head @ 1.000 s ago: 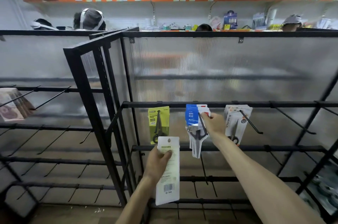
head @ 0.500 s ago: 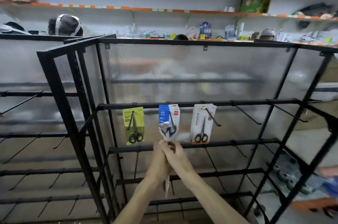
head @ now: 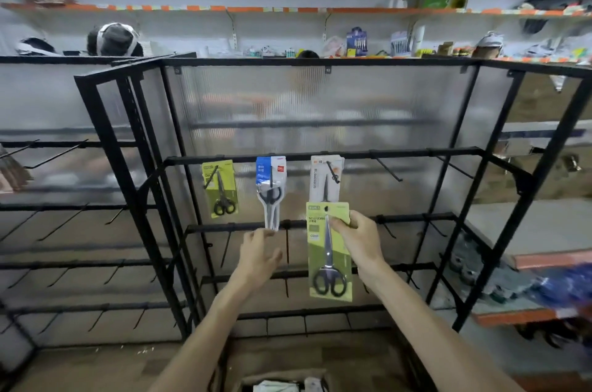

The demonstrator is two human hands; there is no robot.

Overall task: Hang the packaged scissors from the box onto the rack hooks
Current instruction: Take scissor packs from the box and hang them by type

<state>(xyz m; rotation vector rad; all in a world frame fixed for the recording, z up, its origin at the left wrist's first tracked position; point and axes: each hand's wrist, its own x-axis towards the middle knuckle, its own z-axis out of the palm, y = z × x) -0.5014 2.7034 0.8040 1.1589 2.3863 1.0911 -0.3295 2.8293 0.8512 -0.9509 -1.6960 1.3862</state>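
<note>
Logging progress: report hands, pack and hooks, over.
Right hand pinches green-carded black-handled scissors pack by its top, not yet hung. Left hand open, empty. Black wire hook to the right bare; nothing blocking.

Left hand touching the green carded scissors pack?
Apart. Head view shows a gap between left hand and green carded scissors pack, pinched by right hand.

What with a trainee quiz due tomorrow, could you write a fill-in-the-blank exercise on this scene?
The right hand holds a ____ pack.
The left hand holds ____.
The middle hung pack has a ____ top.
Missing words: green; nothing; blue.
</note>
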